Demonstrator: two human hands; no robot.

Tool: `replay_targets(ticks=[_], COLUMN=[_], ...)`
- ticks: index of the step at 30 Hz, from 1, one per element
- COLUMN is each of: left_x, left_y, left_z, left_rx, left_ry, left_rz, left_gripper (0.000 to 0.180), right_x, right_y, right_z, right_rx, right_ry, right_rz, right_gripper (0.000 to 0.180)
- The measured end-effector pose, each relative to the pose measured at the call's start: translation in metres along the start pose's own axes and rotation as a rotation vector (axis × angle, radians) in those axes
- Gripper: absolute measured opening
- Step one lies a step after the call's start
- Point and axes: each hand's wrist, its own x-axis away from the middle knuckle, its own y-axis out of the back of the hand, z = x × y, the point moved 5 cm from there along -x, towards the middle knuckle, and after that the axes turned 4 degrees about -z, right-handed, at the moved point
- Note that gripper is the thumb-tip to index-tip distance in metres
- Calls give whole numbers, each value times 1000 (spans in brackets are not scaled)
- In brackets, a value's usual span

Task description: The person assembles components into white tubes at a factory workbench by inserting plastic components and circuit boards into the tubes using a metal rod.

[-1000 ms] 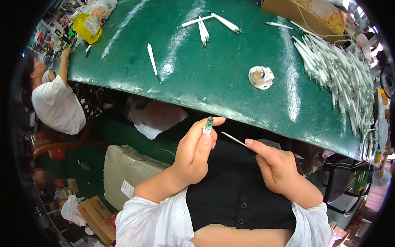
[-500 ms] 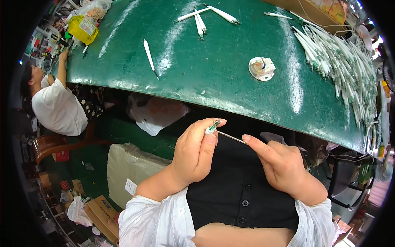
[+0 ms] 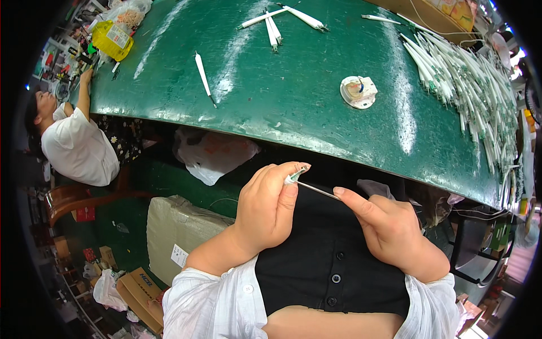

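Between the thumb and fingers of my left hand (image 3: 261,210), a small white tubular piece (image 3: 290,179) is pinched, with a green, board-like end sticking out. The rest of that piece is hidden in the hand. My right hand (image 3: 389,230) is closed around a thin metal rod-shaped tool (image 3: 318,190), its index finger stretched along it; any handle is hidden. The rod's tip meets the white piece at my left fingertips. Both hands are in front of my body, off the table's near edge.
On the green table (image 3: 305,96) lie several slim white pen-like sticks (image 3: 257,20), a lone stick (image 3: 202,76) and a round white holder (image 3: 358,92). A large pile of sticks (image 3: 457,90) covers the right end. A bottle of yellow liquid (image 3: 112,39) and a person (image 3: 79,144) are at left.
The green end in my left hand has tilted slightly and shows less of its face. The rod stays against the piece; my right hand has hardly moved.
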Motion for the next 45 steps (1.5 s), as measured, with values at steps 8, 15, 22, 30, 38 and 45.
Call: replay_targets(ticks=[8, 15, 22, 30, 38, 45], left_x=[1, 4, 6, 9, -2, -4], left_y=[-2, -9, -6, -24, -8, -6], left_z=[-11, -7, -10, -3, 2, 4], left_rx=[-223, -224, 126, 818, 755, 479], left_ry=[-287, -307, -60, 167, 149, 257], left_rz=[-96, -142, -196, -82, -41, -24], left_gripper=[20, 22, 26, 33, 41, 21], right_x=[4, 3, -6, -12, -13, -13], right_y=[7, 1, -21, -31, -19, -13], right_z=[2, 3, 5, -2, -3, -7], right_rx=[14, 30, -600, -892, -747, -553], right_ry=[-47, -57, -56, -201, -108, -43], right_rz=[89, 89, -26, 68, 39, -42], right_gripper=[64, 65, 49, 41, 38, 37])
